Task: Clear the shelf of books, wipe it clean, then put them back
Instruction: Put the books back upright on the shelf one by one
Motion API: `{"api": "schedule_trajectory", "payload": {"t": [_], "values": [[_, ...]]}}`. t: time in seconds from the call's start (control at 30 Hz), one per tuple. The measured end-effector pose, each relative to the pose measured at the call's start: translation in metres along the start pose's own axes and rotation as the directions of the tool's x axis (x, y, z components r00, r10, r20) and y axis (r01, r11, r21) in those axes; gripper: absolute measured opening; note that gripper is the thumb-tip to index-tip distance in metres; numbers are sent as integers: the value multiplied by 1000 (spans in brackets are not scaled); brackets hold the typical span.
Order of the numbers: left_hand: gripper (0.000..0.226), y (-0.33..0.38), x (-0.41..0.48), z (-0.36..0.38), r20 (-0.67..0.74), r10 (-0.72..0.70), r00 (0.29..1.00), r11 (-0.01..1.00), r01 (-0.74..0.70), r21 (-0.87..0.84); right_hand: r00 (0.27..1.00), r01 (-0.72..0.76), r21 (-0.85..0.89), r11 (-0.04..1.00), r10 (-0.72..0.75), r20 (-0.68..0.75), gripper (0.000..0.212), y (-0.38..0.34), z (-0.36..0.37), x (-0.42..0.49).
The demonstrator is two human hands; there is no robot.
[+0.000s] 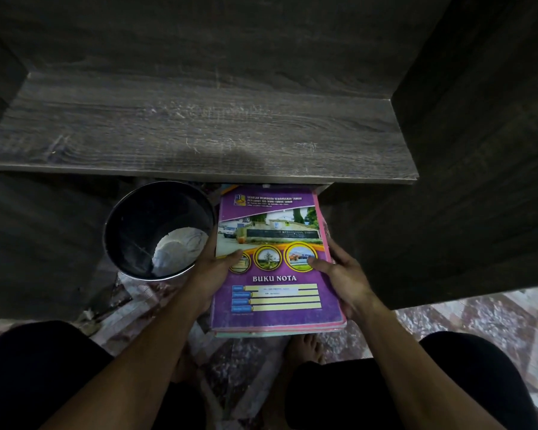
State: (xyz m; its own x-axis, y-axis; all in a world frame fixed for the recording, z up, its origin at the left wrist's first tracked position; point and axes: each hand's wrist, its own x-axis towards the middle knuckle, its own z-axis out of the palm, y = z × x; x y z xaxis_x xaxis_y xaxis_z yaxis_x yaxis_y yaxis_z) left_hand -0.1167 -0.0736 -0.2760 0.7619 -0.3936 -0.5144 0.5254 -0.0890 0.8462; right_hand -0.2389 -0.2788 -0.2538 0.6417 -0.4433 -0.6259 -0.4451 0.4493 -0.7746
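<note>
A stack of thin books (274, 293) with a purple "BUKU NOTA" cover on top sits below the shelf's front edge, over the patterned floor. My left hand (213, 268) grips its left side, thumb on the cover. My right hand (343, 271) grips the right side, thumb also on the cover. The dark wooden shelf board (199, 131) above holds no books and shows faint dusty streaks.
A dark round bin (128, 231) with a crumpled white cloth (177, 249) inside stands left of the books. Dark cabinet walls (463, 150) close in on both sides. My knees and a bare foot (305, 349) are at the bottom.
</note>
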Motion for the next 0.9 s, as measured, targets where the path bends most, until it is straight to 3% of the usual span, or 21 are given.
{"api": "schedule_trajectory", "payload": {"t": [0.27, 0.57, 0.67, 0.9], "values": [[60, 1, -2, 2, -14, 9, 1000, 999, -10, -48, 997, -41, -2, 999, 41, 66, 70, 0, -5, 8], [50, 0, -3, 2, -16, 29, 999, 999, -30, -31, 998, 67, -50, 997, -68, -3, 53, 12, 5, 18], [52, -2, -4, 5, -43, 52, 998, 998, -53, -18, 995, 104, -19, 994, -104, -7, 36, 10, 4, 16], [51, 6, -24, 8, -55, 80, 995, 997, -81, -7, 993, 116, 23, 993, -116, 29, 32, 3, -5, -1]]}}
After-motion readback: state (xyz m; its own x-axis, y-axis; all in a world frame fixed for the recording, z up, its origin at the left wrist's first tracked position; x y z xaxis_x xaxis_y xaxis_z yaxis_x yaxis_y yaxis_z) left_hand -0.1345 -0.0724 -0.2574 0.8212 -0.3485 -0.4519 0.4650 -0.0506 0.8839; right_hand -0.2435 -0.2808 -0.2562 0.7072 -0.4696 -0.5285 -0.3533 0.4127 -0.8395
